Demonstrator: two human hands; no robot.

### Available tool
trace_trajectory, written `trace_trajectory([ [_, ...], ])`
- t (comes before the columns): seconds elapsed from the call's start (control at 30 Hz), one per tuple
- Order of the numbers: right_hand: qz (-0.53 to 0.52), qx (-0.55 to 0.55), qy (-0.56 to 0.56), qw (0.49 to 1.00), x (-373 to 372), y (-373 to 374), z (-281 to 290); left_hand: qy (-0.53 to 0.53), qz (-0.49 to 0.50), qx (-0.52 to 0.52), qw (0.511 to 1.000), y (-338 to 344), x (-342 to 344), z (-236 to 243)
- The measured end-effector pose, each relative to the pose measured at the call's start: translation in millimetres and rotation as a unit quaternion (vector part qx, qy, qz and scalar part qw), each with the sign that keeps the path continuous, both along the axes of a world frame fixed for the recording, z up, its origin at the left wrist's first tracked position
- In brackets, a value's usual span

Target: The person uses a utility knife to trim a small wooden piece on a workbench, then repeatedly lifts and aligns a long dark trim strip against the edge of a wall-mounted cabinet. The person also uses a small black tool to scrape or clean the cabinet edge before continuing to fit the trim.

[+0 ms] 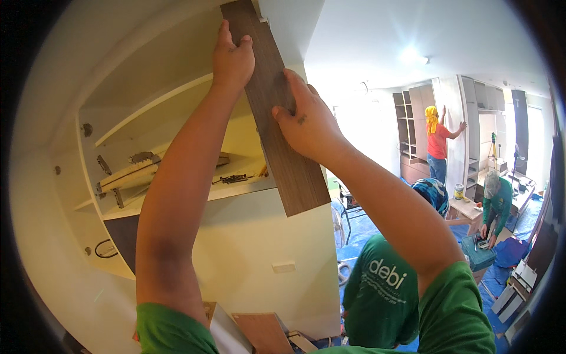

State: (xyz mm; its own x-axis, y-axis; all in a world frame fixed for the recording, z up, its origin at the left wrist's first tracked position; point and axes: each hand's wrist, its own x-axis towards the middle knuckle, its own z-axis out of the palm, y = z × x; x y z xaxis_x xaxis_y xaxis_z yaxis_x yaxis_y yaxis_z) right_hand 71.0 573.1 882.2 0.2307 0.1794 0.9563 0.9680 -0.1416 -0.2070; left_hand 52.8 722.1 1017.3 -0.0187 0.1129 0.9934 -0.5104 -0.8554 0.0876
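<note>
A long brown wood-grain panel [295,171] is raised at a slant beside the open end of a white wall cabinet [147,203]. My left hand [233,62] grips its upper left edge, the thumb lying over the face. Lower down, my right hand [306,118] holds the opposite edge, thumb and index finger on the face and the other fingers partly hidden. On the cabinet's bottom shelf are a pale board with hinges [132,174] and a small heap of dark screws [231,178].
Close below on the right is a co-worker in a green shirt [380,295]. Another person in green [498,197] bends over a toolbox [477,252]; one in orange [437,141] touches a tall panel. Blue sheeting [359,227] covers the floor. Loose boards [265,330] stand under the cabinet.
</note>
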Motion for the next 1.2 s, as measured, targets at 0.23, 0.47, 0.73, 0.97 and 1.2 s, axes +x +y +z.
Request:
trace_trajectory([
  [0.23,-0.047,-0.020,0.020,0.999,8,7,18,-0.013,0.062,0.018,0.998,5,19,23],
  [0.47,-0.068,-0.023,0.012,0.997,13,12,17,-0.023,0.137,0.021,0.990,9,32,30],
  [0.73,-0.081,-0.028,-0.004,0.996,15,16,17,-0.039,0.151,0.047,0.987,16,35,36],
  [0.97,-0.069,0.060,-0.045,0.995,37,31,28,-0.055,0.138,0.051,0.988,19,42,37],
  [1.2,-0.034,0.088,-0.044,0.995,50,40,94,-0.075,0.107,0.065,0.989,29,48,37],
])
